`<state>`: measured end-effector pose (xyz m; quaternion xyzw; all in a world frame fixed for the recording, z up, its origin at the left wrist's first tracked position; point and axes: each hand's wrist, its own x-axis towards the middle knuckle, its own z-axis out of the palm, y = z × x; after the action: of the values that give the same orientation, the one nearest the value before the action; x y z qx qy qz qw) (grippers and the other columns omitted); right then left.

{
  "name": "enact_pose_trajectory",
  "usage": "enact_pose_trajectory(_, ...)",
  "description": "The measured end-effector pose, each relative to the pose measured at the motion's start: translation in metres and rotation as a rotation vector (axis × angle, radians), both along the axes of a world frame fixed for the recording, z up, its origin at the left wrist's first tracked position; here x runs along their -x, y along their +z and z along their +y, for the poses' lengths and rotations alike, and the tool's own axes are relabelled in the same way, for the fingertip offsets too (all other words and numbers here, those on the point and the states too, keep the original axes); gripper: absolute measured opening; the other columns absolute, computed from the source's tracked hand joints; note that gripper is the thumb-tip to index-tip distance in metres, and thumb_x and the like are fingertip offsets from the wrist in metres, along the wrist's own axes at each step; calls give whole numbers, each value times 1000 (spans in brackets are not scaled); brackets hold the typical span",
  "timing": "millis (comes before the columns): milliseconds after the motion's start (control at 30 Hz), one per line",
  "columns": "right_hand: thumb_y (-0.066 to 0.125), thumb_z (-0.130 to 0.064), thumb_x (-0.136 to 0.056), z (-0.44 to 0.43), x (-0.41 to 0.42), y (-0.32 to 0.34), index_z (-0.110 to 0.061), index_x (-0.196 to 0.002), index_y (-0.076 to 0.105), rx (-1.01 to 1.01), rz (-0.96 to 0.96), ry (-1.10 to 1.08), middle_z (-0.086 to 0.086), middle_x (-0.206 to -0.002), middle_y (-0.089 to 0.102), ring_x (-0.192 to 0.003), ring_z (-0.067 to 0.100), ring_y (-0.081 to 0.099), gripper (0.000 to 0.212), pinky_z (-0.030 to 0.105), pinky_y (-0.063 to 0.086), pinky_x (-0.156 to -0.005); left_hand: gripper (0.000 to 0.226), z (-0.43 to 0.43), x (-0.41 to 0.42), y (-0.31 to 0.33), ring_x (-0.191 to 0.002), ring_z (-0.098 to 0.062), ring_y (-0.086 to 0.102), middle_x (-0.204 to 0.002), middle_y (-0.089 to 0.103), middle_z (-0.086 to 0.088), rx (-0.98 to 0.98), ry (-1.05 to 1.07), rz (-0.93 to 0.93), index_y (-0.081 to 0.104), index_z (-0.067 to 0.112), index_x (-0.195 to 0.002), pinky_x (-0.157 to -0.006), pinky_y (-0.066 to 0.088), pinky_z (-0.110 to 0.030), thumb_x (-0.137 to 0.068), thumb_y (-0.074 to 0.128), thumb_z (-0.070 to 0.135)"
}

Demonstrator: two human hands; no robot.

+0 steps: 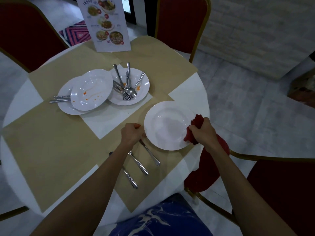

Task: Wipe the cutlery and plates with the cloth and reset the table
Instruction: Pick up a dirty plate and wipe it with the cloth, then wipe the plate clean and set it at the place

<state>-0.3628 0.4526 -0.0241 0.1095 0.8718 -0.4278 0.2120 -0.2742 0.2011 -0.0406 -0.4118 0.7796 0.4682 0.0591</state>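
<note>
Wiping is judged part done: one clean plate [163, 123] is set by the table's [187, 92] right edge, with the red cloth [197, 120] gripped in the right hand [202, 131] at its rim. A knife [150, 154] is apparently gripped by the left hand [133, 133], beside a laid fork [139, 165]. Stained plates [92, 89] and piled cutlery [127, 86] are left mid-table.

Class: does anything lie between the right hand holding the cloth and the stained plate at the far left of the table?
Only the near plate, lying flat beneath the right hand and red cloth. Beyond it, just tablecloth up to the stained plate.
</note>
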Motion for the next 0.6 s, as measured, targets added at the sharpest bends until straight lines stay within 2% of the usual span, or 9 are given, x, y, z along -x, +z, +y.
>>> enact_pose_trajectory(67,66,-23,-94,-17,-3,10,-13,-128,48,70,-12,34,2,-112,62,-99,19,60,40,27,50,-70,22,-4,-2,4,-80,-19,71,-68,73,-5,9,2,36,76,10,-72,-83,55,-31,-85,60,17)
enact_pose_trajectory(167,66,-20,-92,-46,-7,18,-12,-124,51,145,-6,111,1,-107,64,-94,16,62,36,23,47,-62,17,-12,-8,12,-69,-13,71,-71,75,-3,-15,33,108,75,14,-77,-85,58,-32,-89,63,16)
enact_pose_trajectory(233,65,-19,-91,-66,-13,24,-13,-118,53,179,-24,170,0,-100,65,-88,13,64,30,21,48,-56,14,-21,-15,15,-77,-16,74,-74,76,-3,-62,73,147,73,20,-79,-87,59,-36,-89,64,16)
enact_pose_trajectory(333,65,-18,-89,-98,-25,34,-14,-111,56,232,-65,254,1,-96,68,-87,16,67,24,27,53,-64,14,-37,-30,19,-81,-21,76,-79,77,-5,-99,134,171,71,21,-80,-86,61,-41,-90,63,15)
enact_pose_trajectory(433,67,-24,-79,-133,-37,47,-16,-111,55,289,-86,341,7,-103,69,-93,28,70,35,38,56,-67,14,-55,-44,25,-80,-23,76,-83,77,-8,-122,177,196,71,16,-84,-83,62,-41,-94,61,15)
enact_pose_trajectory(500,69,-22,-80,-154,-46,55,-17,-114,50,307,-91,371,4,-107,66,-97,26,69,39,42,59,-71,15,-69,-54,28,-81,-23,76,-83,77,-8,-144,212,211,71,15,-84,-81,62,-39,-95,61,17)
enact_pose_trajectory(600,74,-15,-83,-181,-59,60,-13,-119,44,298,-89,389,4,-110,61,-93,22,68,46,35,57,-59,13,-94,-71,25,-84,-25,76,-85,77,-9,-218,284,233,72,10,-89,-78,62,-38,-95,63,17)
